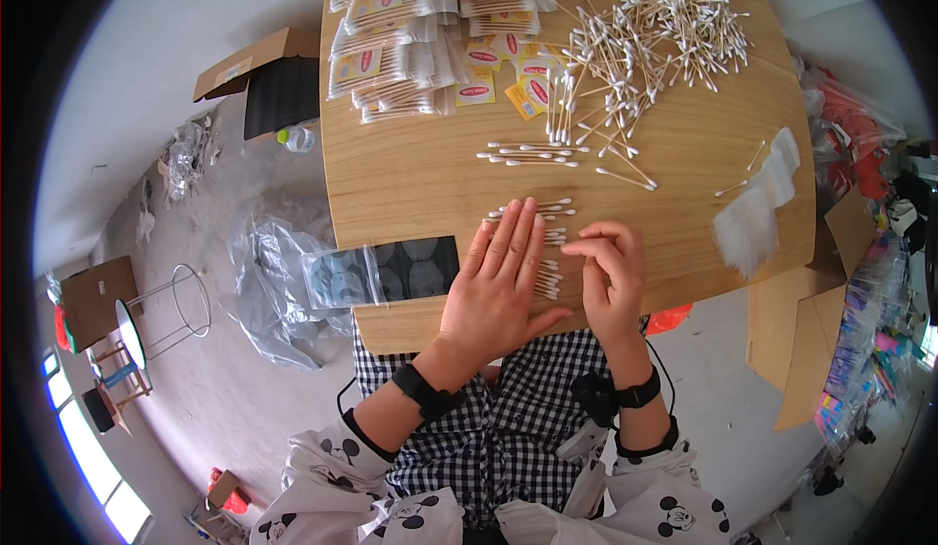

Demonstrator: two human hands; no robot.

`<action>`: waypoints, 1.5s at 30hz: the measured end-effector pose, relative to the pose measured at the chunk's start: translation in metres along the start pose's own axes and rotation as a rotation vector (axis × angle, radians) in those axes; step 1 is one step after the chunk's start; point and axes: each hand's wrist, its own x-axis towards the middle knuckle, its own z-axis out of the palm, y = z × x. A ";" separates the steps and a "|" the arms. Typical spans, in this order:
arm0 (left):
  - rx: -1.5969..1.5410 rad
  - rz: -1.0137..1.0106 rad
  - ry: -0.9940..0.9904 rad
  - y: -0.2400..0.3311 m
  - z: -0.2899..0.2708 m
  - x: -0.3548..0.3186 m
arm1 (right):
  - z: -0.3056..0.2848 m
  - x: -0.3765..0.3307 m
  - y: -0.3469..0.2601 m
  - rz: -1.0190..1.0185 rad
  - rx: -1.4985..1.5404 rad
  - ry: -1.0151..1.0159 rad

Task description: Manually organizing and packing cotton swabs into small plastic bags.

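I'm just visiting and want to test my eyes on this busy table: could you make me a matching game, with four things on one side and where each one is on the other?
Things:
1. loose pile of cotton swabs
2. filled swab packets
3. stack of clear empty bags
4. dark card in a clear sleeve

Places:
A. hanging over the table's near left edge
B. far left part of the wooden table
C. far right part of the table
D. near the table's right edge

Pairs: 1-C, 2-B, 3-D, 4-A
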 end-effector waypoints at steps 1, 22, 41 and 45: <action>0.000 0.001 0.001 0.000 0.000 0.000 | 0.000 0.002 -0.003 0.036 0.006 0.010; -0.029 -0.001 0.017 0.001 0.000 0.000 | 0.004 0.005 -0.003 0.023 -0.109 0.036; -0.349 -0.164 0.320 -0.015 0.001 -0.024 | 0.006 0.022 -0.008 0.001 -0.121 -0.064; -0.302 -0.099 0.182 -0.012 -0.010 -0.030 | -0.003 0.019 -0.011 -0.024 -0.157 -0.129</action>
